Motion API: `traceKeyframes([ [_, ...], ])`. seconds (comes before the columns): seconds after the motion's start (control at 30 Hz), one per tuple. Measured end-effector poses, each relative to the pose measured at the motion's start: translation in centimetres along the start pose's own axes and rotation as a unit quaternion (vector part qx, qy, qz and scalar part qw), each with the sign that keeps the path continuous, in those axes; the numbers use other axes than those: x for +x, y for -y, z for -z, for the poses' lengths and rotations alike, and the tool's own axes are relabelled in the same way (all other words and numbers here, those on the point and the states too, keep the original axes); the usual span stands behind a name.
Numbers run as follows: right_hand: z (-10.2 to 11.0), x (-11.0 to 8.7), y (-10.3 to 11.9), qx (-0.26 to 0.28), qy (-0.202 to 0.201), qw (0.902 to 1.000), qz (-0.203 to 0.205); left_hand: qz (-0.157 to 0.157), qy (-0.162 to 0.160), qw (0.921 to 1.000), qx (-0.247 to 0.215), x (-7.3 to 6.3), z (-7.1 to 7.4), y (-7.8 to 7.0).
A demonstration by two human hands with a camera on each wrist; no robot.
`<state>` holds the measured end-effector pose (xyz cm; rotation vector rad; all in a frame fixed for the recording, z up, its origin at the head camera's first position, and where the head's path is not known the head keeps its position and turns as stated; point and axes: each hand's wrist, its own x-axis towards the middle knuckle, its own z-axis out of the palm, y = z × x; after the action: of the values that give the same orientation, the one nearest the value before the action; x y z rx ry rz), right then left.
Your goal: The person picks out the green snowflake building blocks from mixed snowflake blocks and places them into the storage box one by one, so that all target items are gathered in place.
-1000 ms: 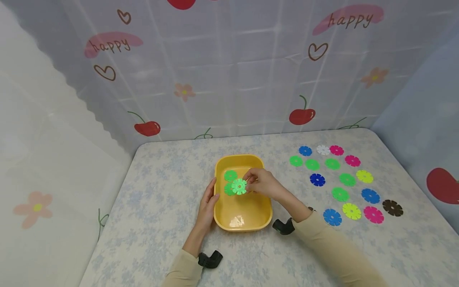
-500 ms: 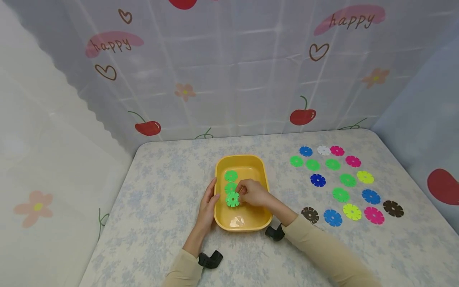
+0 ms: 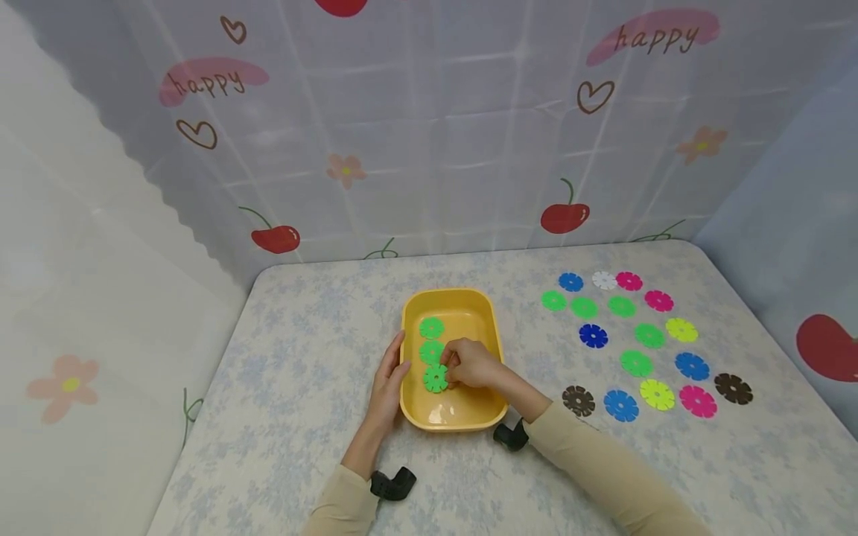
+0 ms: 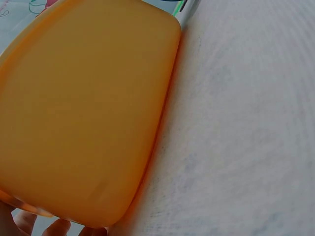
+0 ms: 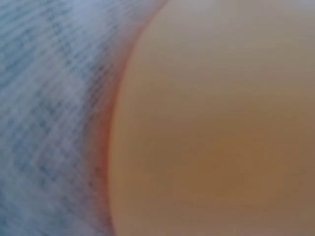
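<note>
A yellow plastic tray [image 3: 469, 408] stands on the table in the head view. My left hand [image 3: 386, 387] holds its left side, thumb over the rim; in the left wrist view its fingers [image 4: 59, 227] show at the tray's outer wall [image 4: 93, 108]. Inside the tray, my right hand [image 3: 473, 363] pinches a green notched snowflake disc [image 3: 434, 379] by its right edge, low over the tray floor. Two more green discs lie beyond it in a column, a far one [image 3: 432, 327] and a middle one [image 3: 430, 351]. The right wrist view shows only the blurred tray wall [image 5: 211, 147].
Loose snowflake discs are spread over the table's right side: several green ones [image 3: 636, 363], blue ones [image 3: 621, 406], pink ones [image 3: 698, 401], yellow ones [image 3: 657, 394], brown ones [image 3: 733, 388] and a white one [image 3: 604, 281]. A printed curtain [image 3: 442, 149] hangs behind the table.
My right hand has moved the green disc toward the near side of the tray and lowered it below the other two. The left hand has stayed at the tray's side.
</note>
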<state>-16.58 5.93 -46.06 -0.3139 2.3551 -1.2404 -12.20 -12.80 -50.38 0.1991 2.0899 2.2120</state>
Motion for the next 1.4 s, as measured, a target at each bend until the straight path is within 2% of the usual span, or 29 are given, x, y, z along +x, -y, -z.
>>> traceKeyframes([
  [0.37, -0.2, -0.1, 0.1, -0.012, -0.001, 0.9999, -0.012, -0.010, 0.009, 0.9999, -0.007, 0.0, 0.1, 0.0],
  [0.67, -0.1, -0.2, 0.2, -0.023, -0.002, 0.9996, -0.013, -0.007, 0.011, 0.9998, -0.013, 0.1, 0.1, 0.1],
  [0.8, -0.1, -0.3, 0.2, -0.033, -0.007, 0.9994, 0.003, -0.006, 0.011, 0.9999, -0.012, 0.1, 0.1, 0.1],
  [0.93, 0.1, -0.5, 0.1, -0.024, -0.020, 0.9981, 0.052, -0.004, 0.008, 1.0000, -0.005, 0.0, 0.2, 0.2],
  [1.03, 0.8, -1.2, 0.3, 0.014, -0.019, 0.9953, 0.094, 0.002, 0.000, 1.0000, -0.002, -0.1, 0.3, 0.3],
  [1.13, 1.9, -2.4, 0.4, 0.049, -0.018, 0.9924, 0.111, 0.007, -0.008, 0.9999, 0.001, -0.2, 0.4, 0.4],
  [1.3, 4.8, -5.2, -0.4, 0.063, -0.047, 0.9932, 0.085, 0.006, -0.004, 1.0000, -0.002, -0.1, 0.4, 0.6],
  [1.4, 6.8, -6.9, -2.1, 0.048, -0.075, 0.9943, 0.059, 0.002, 0.001, 1.0000, -0.007, 0.1, 0.3, 0.6],
])
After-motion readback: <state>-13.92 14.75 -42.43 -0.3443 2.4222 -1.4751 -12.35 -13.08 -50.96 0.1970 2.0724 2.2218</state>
